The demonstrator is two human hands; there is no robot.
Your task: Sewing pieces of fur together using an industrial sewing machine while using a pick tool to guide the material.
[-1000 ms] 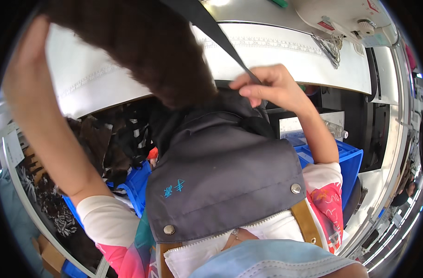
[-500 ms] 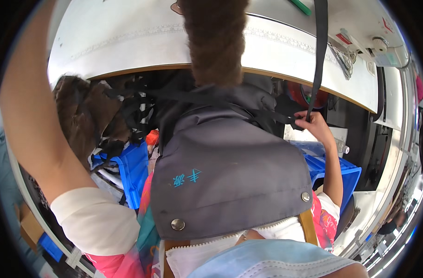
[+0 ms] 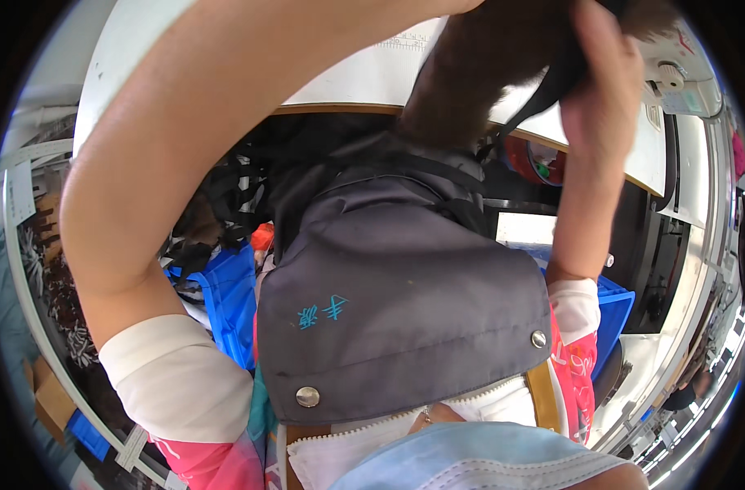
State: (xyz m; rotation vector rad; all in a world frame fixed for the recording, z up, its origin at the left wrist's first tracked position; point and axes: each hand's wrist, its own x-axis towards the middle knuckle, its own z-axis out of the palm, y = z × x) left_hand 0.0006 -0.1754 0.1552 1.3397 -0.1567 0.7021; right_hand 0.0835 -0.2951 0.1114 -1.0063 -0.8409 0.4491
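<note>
A brown furry piece hangs over the near edge of the white table, right of the middle. My left arm reaches across the top to it, and only a sliver of my left hand shows; its fingers are cut off or hidden. My right hand is raised at the right beside the fur, somewhat blurred. A black strap runs from its closed fingers down along the fur.
A grey apron covers my lap. Blue bins stand on the left and right, with dark scraps above the left one. A white machine part with a knob sits at the far right. Beneath the table is a red round object.
The brown furry piece has moved right from the middle. My left arm has swung across to the right. My right hand has risen from below the table edge, and the strap has shifted with it.
</note>
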